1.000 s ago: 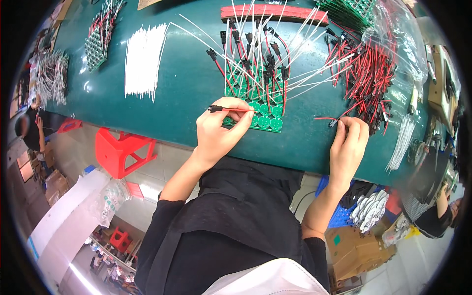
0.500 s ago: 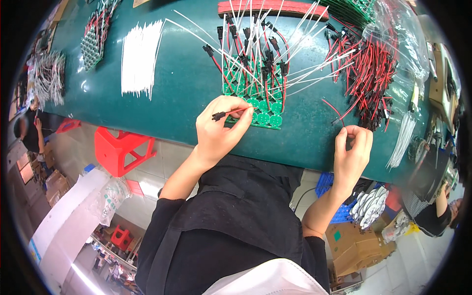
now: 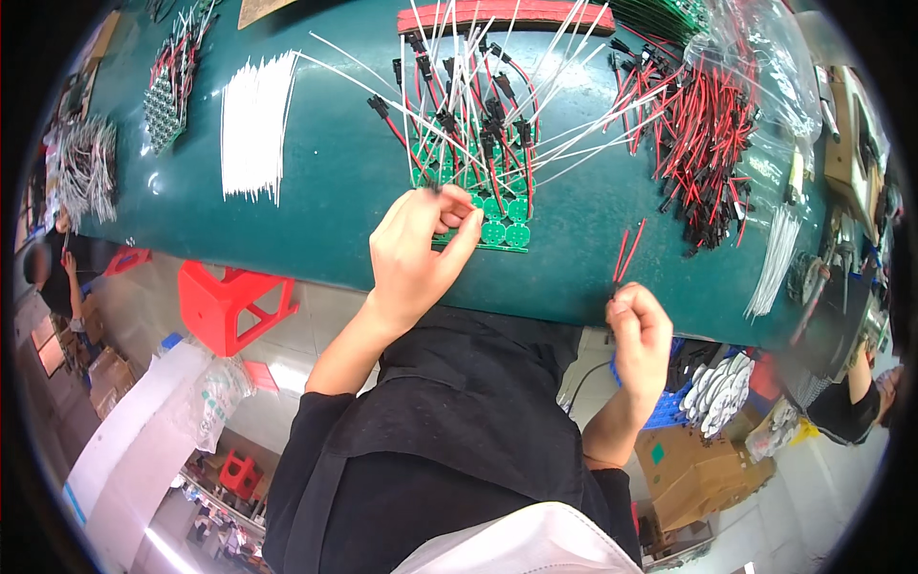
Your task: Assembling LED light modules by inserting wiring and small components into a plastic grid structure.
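Observation:
My left hand (image 3: 411, 249) is closed in a pinch just over the near left part of a green circuit board panel (image 3: 517, 233). A blurred black plug (image 3: 433, 188) pokes out above its fingers; the rest of that connector lead is hidden. To the right, at the table's near edge, my right hand (image 3: 643, 335) pinches another connector lead (image 3: 625, 253) by its dark end. Two red wire tips of this lead point up and away from me. Several red-and-black leads with black plugs (image 3: 380, 106) and long white wires stand up from the panel.
A heap of red-and-black connector leads (image 3: 703, 143) lies at the right beside clear plastic bags (image 3: 765, 67). White wires (image 3: 256, 129) lie in a bundle at left. A red foam bar (image 3: 507, 16) sits behind the panel. A red stool (image 3: 225, 306) stands below the table.
My right hand has drawn back from the lead heap toward me and left, bringing a connector lead along. My left hand stays by the panel, its plug now turned upward. The view has shifted slightly.

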Demonstrator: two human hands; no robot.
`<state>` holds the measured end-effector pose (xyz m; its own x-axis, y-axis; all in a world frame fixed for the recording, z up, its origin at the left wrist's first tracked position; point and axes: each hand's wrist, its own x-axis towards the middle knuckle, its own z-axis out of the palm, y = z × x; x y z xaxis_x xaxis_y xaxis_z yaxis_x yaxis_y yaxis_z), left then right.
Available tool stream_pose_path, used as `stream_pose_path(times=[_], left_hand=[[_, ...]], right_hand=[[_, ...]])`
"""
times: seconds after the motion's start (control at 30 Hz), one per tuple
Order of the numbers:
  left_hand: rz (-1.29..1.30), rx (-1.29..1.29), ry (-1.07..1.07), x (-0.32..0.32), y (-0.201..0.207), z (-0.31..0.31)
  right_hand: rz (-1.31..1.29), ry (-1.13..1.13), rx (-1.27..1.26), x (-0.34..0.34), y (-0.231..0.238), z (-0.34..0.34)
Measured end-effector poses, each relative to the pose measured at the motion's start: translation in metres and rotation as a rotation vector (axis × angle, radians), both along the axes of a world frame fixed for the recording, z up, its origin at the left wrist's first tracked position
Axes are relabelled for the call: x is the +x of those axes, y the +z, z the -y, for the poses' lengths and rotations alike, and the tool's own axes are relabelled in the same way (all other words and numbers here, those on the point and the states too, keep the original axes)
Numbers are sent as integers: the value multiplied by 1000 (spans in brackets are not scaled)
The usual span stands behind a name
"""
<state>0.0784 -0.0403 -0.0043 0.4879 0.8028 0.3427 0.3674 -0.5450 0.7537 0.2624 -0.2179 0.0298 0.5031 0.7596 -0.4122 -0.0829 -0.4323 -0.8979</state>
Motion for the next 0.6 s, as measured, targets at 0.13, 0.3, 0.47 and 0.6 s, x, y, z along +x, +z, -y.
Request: stream_pose_path(times=[0.13, 0.3, 0.47, 0.6], left_hand=[[1, -103, 57, 0, 2, 2], [161, 251, -316, -7, 5, 1], [107, 285, -422, -9, 1, 7], [155, -3, -309, -14, 13, 5]], right_hand=[[-203, 93, -52, -14, 4, -6], [-766, 141, 88, -26, 1, -18], [-878, 236, 62, -41, 10, -37], [546, 219, 305, -39, 0, -52]])
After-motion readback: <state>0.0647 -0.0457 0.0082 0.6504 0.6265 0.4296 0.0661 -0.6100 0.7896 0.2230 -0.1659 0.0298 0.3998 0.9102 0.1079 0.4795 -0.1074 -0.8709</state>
